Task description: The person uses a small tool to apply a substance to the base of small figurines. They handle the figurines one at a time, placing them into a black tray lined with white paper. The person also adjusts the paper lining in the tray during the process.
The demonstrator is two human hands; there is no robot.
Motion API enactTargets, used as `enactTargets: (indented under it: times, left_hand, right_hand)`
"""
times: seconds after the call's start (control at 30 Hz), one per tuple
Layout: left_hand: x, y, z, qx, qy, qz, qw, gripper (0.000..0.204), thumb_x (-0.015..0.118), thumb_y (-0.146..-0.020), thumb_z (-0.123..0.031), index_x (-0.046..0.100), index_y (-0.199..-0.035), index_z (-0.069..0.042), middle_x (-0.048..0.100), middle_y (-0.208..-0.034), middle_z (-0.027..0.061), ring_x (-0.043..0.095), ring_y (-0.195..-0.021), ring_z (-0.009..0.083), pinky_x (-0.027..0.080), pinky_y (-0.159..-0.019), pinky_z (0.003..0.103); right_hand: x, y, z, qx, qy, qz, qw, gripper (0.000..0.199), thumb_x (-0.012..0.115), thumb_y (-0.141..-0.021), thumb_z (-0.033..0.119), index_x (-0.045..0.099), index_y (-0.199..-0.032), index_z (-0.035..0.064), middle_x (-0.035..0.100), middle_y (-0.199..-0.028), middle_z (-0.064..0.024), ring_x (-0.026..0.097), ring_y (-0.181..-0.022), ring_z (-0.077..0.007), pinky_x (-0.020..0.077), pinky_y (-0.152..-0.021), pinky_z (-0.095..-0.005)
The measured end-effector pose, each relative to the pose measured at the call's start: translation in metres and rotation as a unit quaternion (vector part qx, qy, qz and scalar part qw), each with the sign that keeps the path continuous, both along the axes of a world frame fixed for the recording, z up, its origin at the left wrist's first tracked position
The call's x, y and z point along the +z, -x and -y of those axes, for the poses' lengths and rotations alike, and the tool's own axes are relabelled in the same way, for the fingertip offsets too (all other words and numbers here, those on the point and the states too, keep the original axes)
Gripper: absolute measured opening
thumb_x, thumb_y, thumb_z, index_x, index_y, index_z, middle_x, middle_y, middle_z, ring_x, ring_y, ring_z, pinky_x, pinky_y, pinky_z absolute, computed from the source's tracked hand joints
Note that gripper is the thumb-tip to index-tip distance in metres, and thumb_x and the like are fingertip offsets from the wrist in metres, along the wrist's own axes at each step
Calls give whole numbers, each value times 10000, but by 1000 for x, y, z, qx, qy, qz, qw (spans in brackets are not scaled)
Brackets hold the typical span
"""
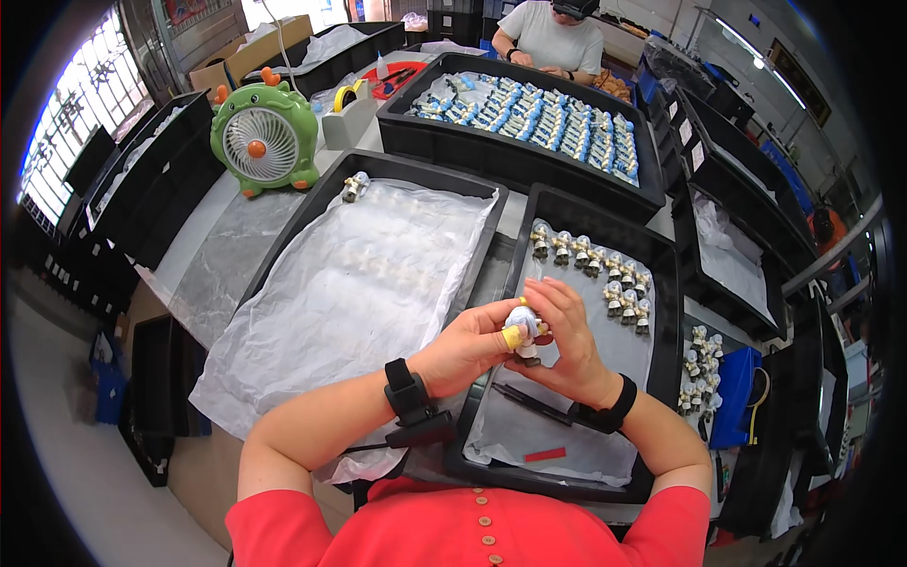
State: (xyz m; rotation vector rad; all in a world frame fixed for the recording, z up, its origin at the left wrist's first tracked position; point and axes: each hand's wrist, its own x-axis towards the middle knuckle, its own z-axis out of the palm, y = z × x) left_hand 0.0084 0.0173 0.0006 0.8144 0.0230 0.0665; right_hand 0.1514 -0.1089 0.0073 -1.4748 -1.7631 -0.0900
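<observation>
My left hand [472, 344] pinches a small figurine [521, 321] with a pale grey-blue head and dark feet. Yellow tape wraps the thumb and a fingertip of that hand. Around the figurine's other side curves my right hand [574, 342], its fingers bent and touching it; part of the figurine is hidden between the hands. Both hands are above the right black tray [669, 283], where several similar figurines [581, 253] stand in rows on white lining. In the same tray lie a dark pen-like tool [531, 403] and a red strip [545, 455].
To the left, a paper-lined black tray [283, 248] holds one figurine [355, 186] in its far corner. A green fan [265, 139] and a tape dispenser [350, 115] stand behind it. Beyond, a co-worker [557, 42] sits at a large tray [510, 156] of blue-and-white pieces.
</observation>
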Motion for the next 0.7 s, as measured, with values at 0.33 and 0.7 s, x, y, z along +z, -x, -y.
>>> enactTargets:
  times: [0.33,0.7]
  left_hand:
    - [-8,-4,-2,-22,63,3,998,448,381,-988,-345,388,-1317,-40,507,-1241,119,516,-1151,280,481,-833,387]
    - [0,-4,-1,-19,104,0,994,385,301,-1007,-256,371,-1311,-30,489,-1260,136,506,-1170,328,482,-848,406]
  right_hand:
    - [3,1,2,0,34,-26,999,802,856,-558,196,472,-1253,80,434,-1325,-120,370,-1243,-349,321,-1035,-438]
    - [4,5,4,1,42,-58,997,797,858,-561,160,476,-1258,92,430,-1315,-114,346,-1252,-345,400,-991,-409]
